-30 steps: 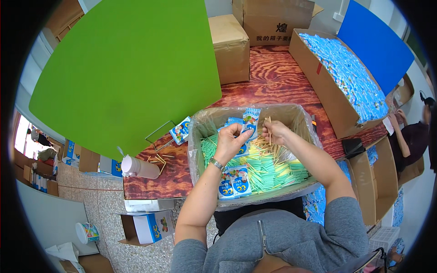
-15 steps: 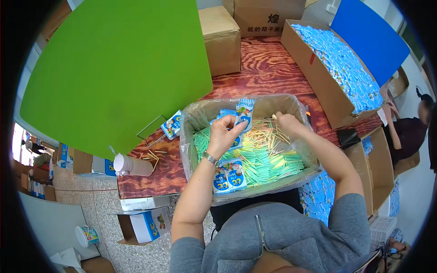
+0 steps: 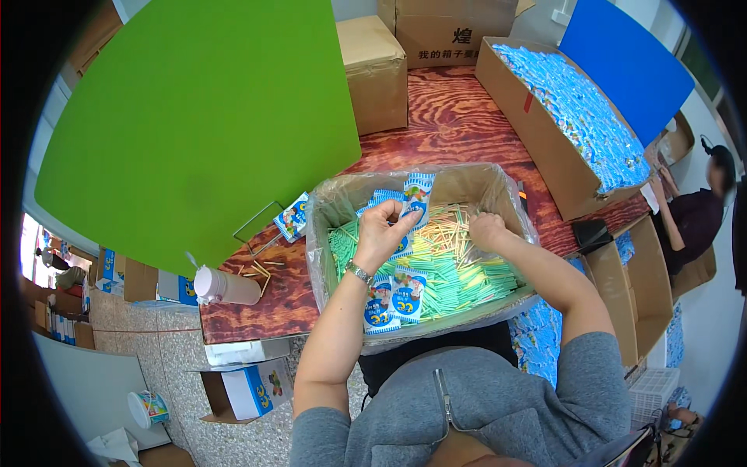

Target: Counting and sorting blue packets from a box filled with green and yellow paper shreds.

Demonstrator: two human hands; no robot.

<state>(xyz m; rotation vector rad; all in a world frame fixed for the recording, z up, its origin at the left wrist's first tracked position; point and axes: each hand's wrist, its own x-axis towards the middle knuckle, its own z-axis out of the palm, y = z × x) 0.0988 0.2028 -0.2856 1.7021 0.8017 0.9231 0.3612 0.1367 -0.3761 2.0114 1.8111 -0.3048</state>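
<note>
My left hand (image 3: 379,240) is closed on a small blue and white packet (image 3: 418,194), held upright by its edge between thumb and fingers above a plastic-lined box (image 3: 531,222). Inside the box lie many thin sticks in green, yellow and pale orange (image 3: 440,288). My right hand (image 3: 488,231) is down at the right part of the sticks, its fingers curled inward; what they hold is hidden. More packets lie on the sticks beneath my left wrist, two of them side by side at the near left (image 3: 407,296). Others show partly behind my left hand.
A green board (image 3: 202,132) leans over the left. On the table stand a pink bottle (image 3: 227,286), loose sticks, a packet (image 3: 292,217) by a wire stand and closed cartons (image 3: 371,78). A long carton (image 3: 537,132) full of blue packets is at right; beyond it another person (image 3: 696,210) sits.
My right hand has moved slightly down and inward onto the sticks; the pale stick ends at its fingertips no longer show. My left hand keeps its packet in nearly the same place.
</note>
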